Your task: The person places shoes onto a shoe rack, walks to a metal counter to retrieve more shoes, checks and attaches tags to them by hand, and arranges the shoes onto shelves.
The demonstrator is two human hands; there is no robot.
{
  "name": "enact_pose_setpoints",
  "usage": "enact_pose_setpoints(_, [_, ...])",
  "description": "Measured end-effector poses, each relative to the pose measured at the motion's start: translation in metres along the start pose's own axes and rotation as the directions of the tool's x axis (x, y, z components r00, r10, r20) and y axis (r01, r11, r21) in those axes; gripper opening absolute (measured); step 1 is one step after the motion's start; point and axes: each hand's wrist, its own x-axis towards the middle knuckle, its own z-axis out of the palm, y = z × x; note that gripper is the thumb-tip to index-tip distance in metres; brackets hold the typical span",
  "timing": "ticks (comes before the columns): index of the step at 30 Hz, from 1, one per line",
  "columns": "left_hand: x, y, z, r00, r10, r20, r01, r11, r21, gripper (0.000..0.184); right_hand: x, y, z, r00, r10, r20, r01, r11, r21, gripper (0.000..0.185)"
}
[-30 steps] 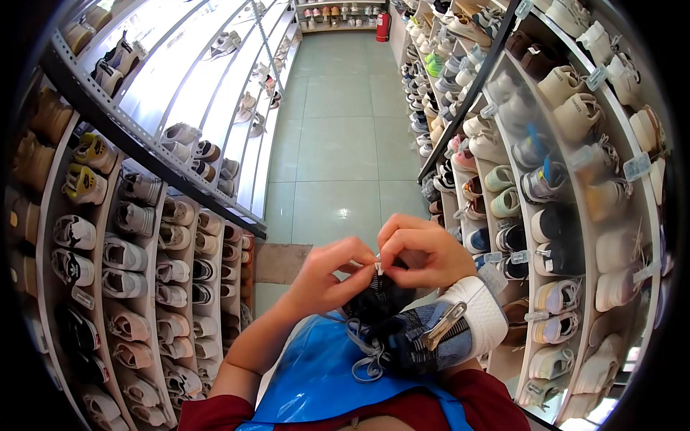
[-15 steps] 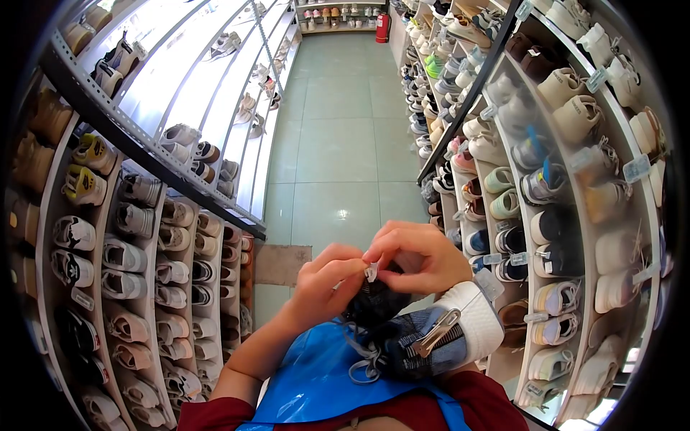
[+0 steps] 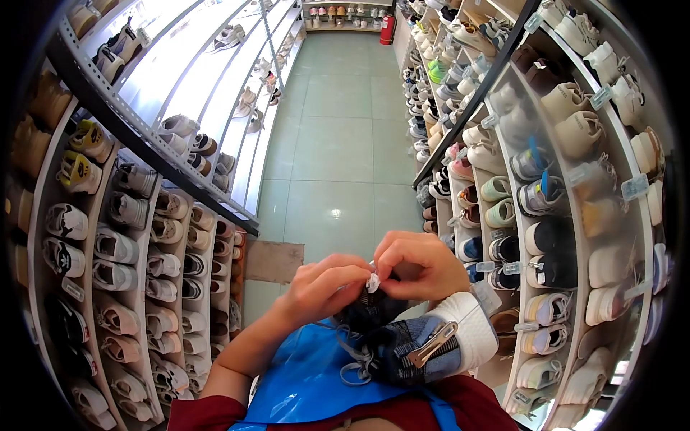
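My left hand [image 3: 327, 289] and my right hand [image 3: 422, 267] meet in front of my chest, fingertips pinched at a small crumpled white piece [image 3: 373, 282], perhaps paper or a tag. Just below it is a dark shoe [image 3: 370, 310], mostly hidden by my fingers. Closer to me lies a blue patchwork sneaker [image 3: 402, 353] with a white end [image 3: 471, 332] and loose grey laces [image 3: 357, 359]. A metal clip [image 3: 433, 345] lies across that sneaker. What supports the pair is hidden.
Shelves of shoes line both sides, with a left rack [image 3: 122, 251] and a right rack [image 3: 514, 215] close by. A tiled aisle [image 3: 330, 151] runs ahead. One brown floor patch [image 3: 274, 261] lies at left. A red fire extinguisher [image 3: 387, 30] stands at the far end.
Both hands and the white piece have shifted slightly lower in view, and the fingertips still pinch together. The shelves have shifted slightly as the head view moved.
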Motion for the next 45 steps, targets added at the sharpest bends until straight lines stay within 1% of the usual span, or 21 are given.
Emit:
enact_pose_setpoints(1, [0.001, 0.0, -0.002, 1.0, 0.0, 0.001, 0.0, 1.0, -0.001, 0.022, 0.0, 0.001, 0.0, 1.0, -0.007, -0.001, 0.007, 1.0, 0.0, 0.018])
enact_pose_setpoints(3, [0.005, -0.001, -0.006, 0.995, 0.082, 0.053, -0.084, 0.996, 0.033, 0.023, 0.002, -0.001, -0.001, 1.0, -0.004, -0.003, 0.004, 1.0, -0.006, 0.018])
enact_pose_setpoints(4, [0.007, -0.001, -0.01, 0.995, 0.081, 0.055, -0.083, 0.996, 0.031, 0.023, 0.002, -0.001, -0.001, 1.0, 0.0, -0.003, 0.0, 1.0, -0.013, 0.018])
enact_pose_setpoints(6, [0.01, -0.002, -0.016, 0.977, 0.137, 0.163, -0.152, 0.985, 0.084, 0.024, 0.003, 0.001, -0.003, 1.0, -0.025, 0.012, 0.025, 0.999, -0.019, 0.018])
enact_pose_setpoints(7, [0.011, -0.003, -0.016, 0.977, 0.136, 0.163, -0.151, 0.985, 0.084, 0.024, 0.003, 0.002, -0.003, 0.998, -0.052, 0.028, 0.052, 0.998, -0.026, 0.017])
enact_pose_setpoints(9, [0.011, -0.007, -0.016, 0.962, 0.201, 0.188, -0.218, 0.973, 0.076, 0.024, 0.003, 0.003, -0.003, 0.999, -0.045, 0.017, 0.045, 0.999, -0.004, 0.016])
enact_pose_setpoints(14, [0.009, -0.017, -0.007, 0.966, 0.213, 0.145, -0.225, 0.971, 0.073, 0.025, 0.004, 0.003, -0.008, 0.998, -0.063, -0.006, 0.063, 0.998, 0.016, 0.015])
enact_pose_setpoints(16, [0.009, -0.02, -0.005, 0.968, 0.212, 0.135, -0.223, 0.973, 0.065, 0.025, 0.003, 0.004, -0.011, 1.0, -0.008, 0.013, 0.008, 1.0, -0.014, 0.018])
enact_pose_setpoints(22, [0.019, -0.028, 0.004, 0.984, 0.125, 0.129, -0.127, 0.992, 0.007, 0.023, 0.005, 0.02, -0.023, 0.994, -0.111, 0.007, 0.111, 0.993, -0.035, 0.017])
enact_pose_setpoints(23, [0.023, -0.029, 0.007, 0.989, 0.073, 0.13, -0.07, 0.997, -0.027, 0.021, 0.006, 0.021, -0.027, 0.994, -0.11, 0.011, 0.11, 0.993, -0.032, 0.017])
enact_pose_setpoints(24, [0.027, -0.03, 0.009, 0.991, 0.021, 0.132, -0.013, 0.998, -0.061, 0.02, 0.006, 0.021, -0.032, 0.998, -0.058, 0.013, 0.058, 0.998, -0.021, 0.018])
enact_pose_setpoints(25, [0.031, -0.032, 0.01, 0.991, 0.016, 0.129, -0.009, 0.998, -0.059, 0.02, 0.007, 0.021, -0.036, 1.0, -0.006, 0.016, 0.006, 1.0, -0.01, 0.02])
enact_pose_setpoints(27, [0.042, -0.035, 0.012, 0.981, -0.092, 0.173, 0.123, 0.977, -0.176, 0.018, 0.012, 0.023, -0.041, 1.0, -0.012, -0.004, 0.012, 0.999, 0.044, 0.021])
enact_pose_setpoints(28, [0.048, -0.036, 0.013, 0.98, -0.098, 0.171, 0.127, 0.977, -0.173, 0.018, 0.014, 0.024, -0.044, 0.999, -0.017, -0.028, 0.019, 0.995, 0.096, 0.022])
enact_pose_setpoints(30, [0.06, -0.036, 0.014, 0.952, -0.195, 0.235, 0.243, 0.95, -0.197, 0.016, 0.016, 0.027, -0.054, 1.0, -0.025, -0.016, 0.026, 0.996, 0.081, 0.023])
enact_pose_setpoints(31, [0.066, -0.036, 0.016, 0.952, -0.201, 0.231, 0.247, 0.949, -0.194, 0.016, 0.017, 0.029, -0.059, 0.999, -0.034, -0.008, 0.035, 0.997, 0.062, 0.024])
enact_pose_setpoints(33, [0.074, -0.036, 0.02, 0.876, -0.38, 0.298, 0.447, 0.871, -0.203, 0.015, 0.017, 0.036, -0.07, 1.0, -0.02, 0.023, 0.018, 0.997, 0.081, 0.02])
enact_pose_setpoints(34, [0.077, -0.038, 0.023, 0.875, -0.384, 0.296, 0.45, 0.87, -0.201, 0.015, 0.017, 0.038, -0.076, 0.999, -0.008, 0.048, 0.003, 0.996, 0.092, 0.016])
enact_pose_setpoints(41, [0.089, -0.05, 0.048, 0.868, -0.451, 0.207, 0.49, 0.844, -0.219, 0.015, 0.023, 0.047, -0.107, 0.998, 0.027, 0.052, -0.031, 0.996, 0.083, 0.015])
enact_pose_setpoints(43, [0.092, -0.054, 0.051, 0.869, -0.46, 0.183, 0.492, 0.847, -0.204, 0.015, 0.028, 0.045, -0.113, 0.996, 0.085, -0.003, -0.084, 0.99, 0.116, 0.015])
enact_pose_setpoints(45, [0.09, -0.063, 0.053, 0.798, -0.581, 0.162, 0.581, 0.67, -0.463, 0.018, 0.035, 0.041, -0.12, 0.994, 0.111, -0.005, -0.109, 0.989, 0.1, 0.016])
